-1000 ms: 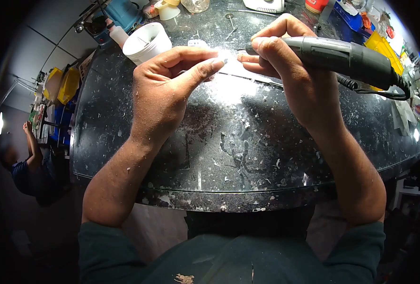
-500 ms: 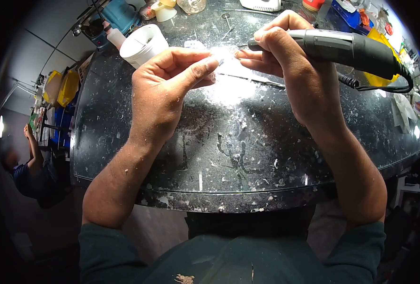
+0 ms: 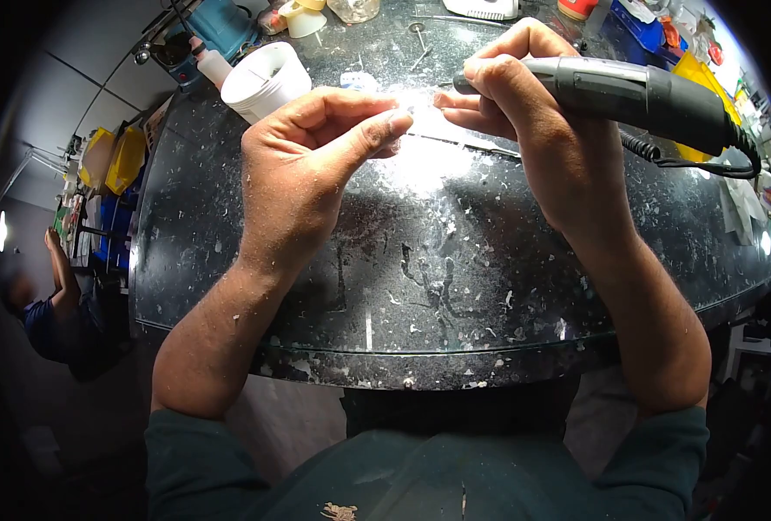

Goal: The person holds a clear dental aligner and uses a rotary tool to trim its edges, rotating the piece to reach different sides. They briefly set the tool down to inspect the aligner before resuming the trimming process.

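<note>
My left hand (image 3: 292, 178) is closed in a pinch, thumb against fingertips. Whatever small pale piece sits there is washed out by the bright light. In my right hand (image 3: 563, 143) is a black rotary handpiece (image 3: 642, 91), gripped like a pen, its nose towards the left fingertips. Its coiled cord (image 3: 635, 148) hangs from the rear end. A small gap separates the fingertips of the two hands; the handpiece's tip is hard to make out in the glare. Beneath them a thin metal tool (image 3: 494, 150) lies on the dusty black worktop (image 3: 385, 269).
A white tub (image 3: 268, 82) and a pink-topped bottle (image 3: 214, 68) stand beyond my left hand. Behind are a tape roll (image 3: 303, 19), a small pin-like tool (image 3: 418, 36) and a blue tray (image 3: 642, 30). A yellow bin (image 3: 694, 78) is at the right. Another person (image 3: 60, 313) is far left.
My left thumb and fingertips have shifted slightly right, turning the pinch a little. The handpiece has moved only slightly in my right hand.
</note>
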Demonstrator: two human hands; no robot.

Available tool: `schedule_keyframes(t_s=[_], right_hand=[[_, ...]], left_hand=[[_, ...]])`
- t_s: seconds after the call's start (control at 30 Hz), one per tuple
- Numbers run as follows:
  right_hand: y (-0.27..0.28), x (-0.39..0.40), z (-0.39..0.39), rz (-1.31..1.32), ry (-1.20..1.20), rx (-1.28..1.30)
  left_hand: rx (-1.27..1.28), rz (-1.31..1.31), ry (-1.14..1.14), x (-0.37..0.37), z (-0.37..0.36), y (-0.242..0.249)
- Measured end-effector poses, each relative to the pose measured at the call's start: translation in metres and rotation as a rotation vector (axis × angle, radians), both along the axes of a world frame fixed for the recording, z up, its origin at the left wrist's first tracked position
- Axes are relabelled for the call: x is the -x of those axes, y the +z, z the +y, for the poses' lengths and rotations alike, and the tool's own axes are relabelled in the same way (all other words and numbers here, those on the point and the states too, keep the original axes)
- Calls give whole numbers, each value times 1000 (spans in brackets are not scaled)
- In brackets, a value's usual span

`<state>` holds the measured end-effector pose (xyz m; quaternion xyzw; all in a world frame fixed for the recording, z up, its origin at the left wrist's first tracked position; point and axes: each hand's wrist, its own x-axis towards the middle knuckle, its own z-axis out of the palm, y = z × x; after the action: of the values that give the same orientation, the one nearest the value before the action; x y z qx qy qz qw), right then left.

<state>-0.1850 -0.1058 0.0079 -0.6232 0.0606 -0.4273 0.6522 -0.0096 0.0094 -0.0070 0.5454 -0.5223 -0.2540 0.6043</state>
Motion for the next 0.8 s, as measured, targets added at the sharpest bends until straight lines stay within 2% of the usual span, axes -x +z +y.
schedule_keyframes(t_s=[0.13, 0.2, 0.23, 0.3, 0.53, 0.6, 0.63, 0.7, 0.8], right_hand=[[4, -2, 3, 59, -51, 75], [21, -9, 12, 336, -246, -101], [17, -6, 10, 337, -246, -101], [4, 0, 3, 13, -15, 211], [7, -2, 9, 91, -55, 131], [12, -7, 23, 138, -262, 98], [15, -5, 22, 139, -262, 99], [20, 2, 13, 114, -82, -54], [-3, 2, -4, -13, 5, 62]], left_hand=[[-1, -20, 9, 1, 0, 0], [-4, -21, 10, 1, 1, 1], [-8, -21, 11, 1, 1, 1], [-14, -21, 10, 1, 1, 2], [-4, -29, 0, 0, 1, 1], [-6, -2, 2, 0, 0, 1], [-10, 26, 5, 1, 0, 1], [-13, 36, 5, 0, -1, -1], [-20, 39, 4, -1, -1, -1]])
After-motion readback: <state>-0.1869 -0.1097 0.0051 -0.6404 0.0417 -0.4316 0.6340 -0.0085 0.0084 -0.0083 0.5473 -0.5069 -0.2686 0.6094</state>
